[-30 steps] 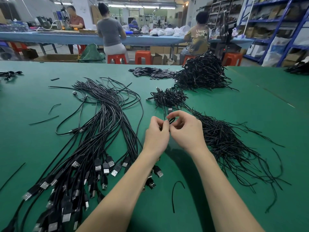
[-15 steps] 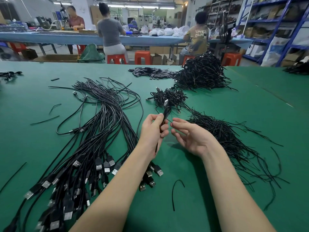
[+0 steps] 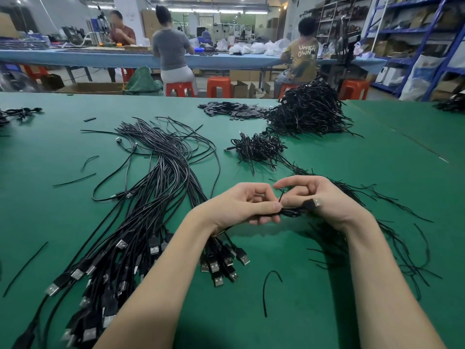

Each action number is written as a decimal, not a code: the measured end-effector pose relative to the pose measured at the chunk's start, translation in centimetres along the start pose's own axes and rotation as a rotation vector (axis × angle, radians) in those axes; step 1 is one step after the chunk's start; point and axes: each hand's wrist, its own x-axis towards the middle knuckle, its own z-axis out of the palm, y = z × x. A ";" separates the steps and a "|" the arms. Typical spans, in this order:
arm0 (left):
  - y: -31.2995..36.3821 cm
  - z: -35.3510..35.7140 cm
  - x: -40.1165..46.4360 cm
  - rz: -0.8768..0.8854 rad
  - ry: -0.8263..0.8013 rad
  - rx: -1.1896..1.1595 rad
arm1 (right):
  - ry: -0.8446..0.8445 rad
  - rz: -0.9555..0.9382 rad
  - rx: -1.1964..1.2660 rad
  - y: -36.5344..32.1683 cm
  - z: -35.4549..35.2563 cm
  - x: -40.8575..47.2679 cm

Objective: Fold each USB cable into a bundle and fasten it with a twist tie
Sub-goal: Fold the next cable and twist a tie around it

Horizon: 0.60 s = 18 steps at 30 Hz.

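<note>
Folded USB cable, long axis left–right above the green table, gripped by the left hand, plug toward the right hand, which apparently pinches a twist tie.

bench: matt green cloth-like covering, smooth | loose black USB cables: slightly glossy plastic sheath | rectangular USB plugs: black plastic bodies, shiny bare-metal tips | thin black twist ties: matt, wiry | red stools: glossy moulded plastic
</note>
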 end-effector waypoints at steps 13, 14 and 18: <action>-1.4 0.3 1.8 0.002 0.641 -0.024 | 0.368 -0.226 -0.716 -3.9 3.5 1.6; -1.4 0.3 1.8 0.014 0.661 -0.091 | 0.381 -0.252 -0.705 -3.8 3.6 1.6; -1.6 0.6 2.0 0.091 0.775 0.015 | 0.374 -0.250 -0.692 -3.6 3.4 1.6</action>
